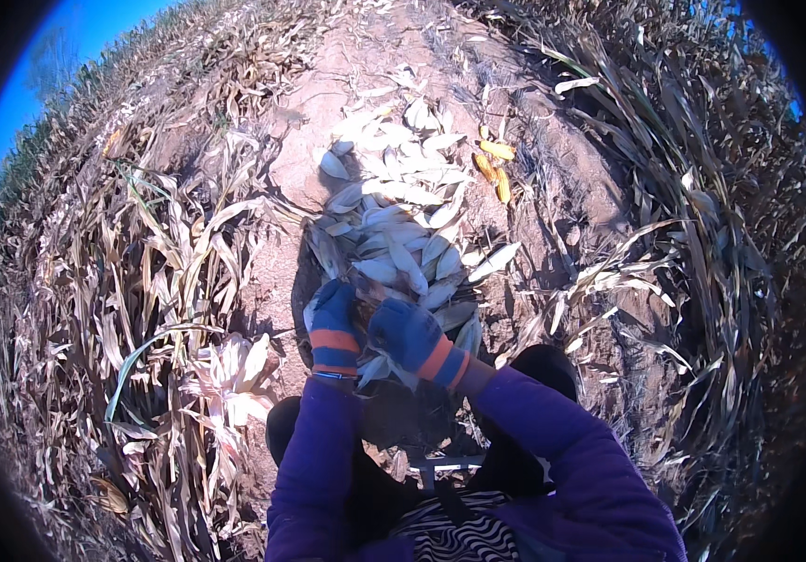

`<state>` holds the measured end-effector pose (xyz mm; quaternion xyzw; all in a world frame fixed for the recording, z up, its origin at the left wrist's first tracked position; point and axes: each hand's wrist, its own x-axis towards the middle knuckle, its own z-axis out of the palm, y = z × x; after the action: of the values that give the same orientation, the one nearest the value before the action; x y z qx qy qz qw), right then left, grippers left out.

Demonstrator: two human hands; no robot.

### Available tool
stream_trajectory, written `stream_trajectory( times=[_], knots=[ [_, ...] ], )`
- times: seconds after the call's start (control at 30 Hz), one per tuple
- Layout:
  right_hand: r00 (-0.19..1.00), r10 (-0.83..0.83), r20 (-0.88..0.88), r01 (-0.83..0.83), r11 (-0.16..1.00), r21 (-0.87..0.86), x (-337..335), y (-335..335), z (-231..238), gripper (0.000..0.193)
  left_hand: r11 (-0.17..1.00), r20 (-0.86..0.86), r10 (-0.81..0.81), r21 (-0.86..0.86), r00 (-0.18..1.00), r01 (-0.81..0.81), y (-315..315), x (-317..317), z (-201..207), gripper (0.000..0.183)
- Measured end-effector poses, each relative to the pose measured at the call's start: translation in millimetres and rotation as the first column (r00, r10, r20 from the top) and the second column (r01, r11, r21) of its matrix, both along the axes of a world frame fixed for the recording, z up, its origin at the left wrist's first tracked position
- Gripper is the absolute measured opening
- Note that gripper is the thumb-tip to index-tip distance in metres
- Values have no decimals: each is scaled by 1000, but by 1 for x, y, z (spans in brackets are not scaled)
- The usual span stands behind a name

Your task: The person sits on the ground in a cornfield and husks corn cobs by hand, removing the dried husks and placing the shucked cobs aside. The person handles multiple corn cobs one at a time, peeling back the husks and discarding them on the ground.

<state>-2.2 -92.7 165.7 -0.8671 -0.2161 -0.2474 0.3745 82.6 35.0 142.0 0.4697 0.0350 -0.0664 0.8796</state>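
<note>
My left hand, in a blue glove with an orange and grey cuff, is closed at the near edge of a pile of corn ears in pale husks. Close beside it on the right is my right hand, gloved alike, with its fingers curled inward. Between the two hands shows the brownish, dry tip of a corn ear in its husk. The gloves cover most of that ear, and its kernels cannot be made out.
Bare yellow corn cobs lie on the soil right of the pile. Peeled-off husks lie at the left. Dry corn stalks are heaped along the left, and more stalks along the right. My knees flank the near ground.
</note>
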Motion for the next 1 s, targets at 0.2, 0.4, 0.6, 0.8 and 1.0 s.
stream_trajectory(
  times=[0.2, 0.4, 0.6, 0.8, 1.0],
  knots=[
    [995, 69, -74, -35, 923, 383, 1, -5, 6, 17, 998, 36, 2, 58, 999, -4, 2, 0, 0, 13],
    [989, 59, -135, 9, 891, 454, 10, -17, -17, 15, 975, 130, -209, 105, 969, 196, -4, -4, 1, 12],
    [977, -67, -203, 142, 912, 385, 13, -23, -8, 18, 932, 166, -332, 211, 929, 295, -13, -13, 8, 20],
    [989, 33, -146, 33, 903, 429, 11, -24, -16, 17, 918, 105, -342, 248, 934, 309, -14, -14, 8, 19],
    [908, 120, -402, 111, 855, 507, -2, -24, 10, 12, 979, 44, -155, 139, 987, 148, -13, -7, -1, 15]
  ],
)
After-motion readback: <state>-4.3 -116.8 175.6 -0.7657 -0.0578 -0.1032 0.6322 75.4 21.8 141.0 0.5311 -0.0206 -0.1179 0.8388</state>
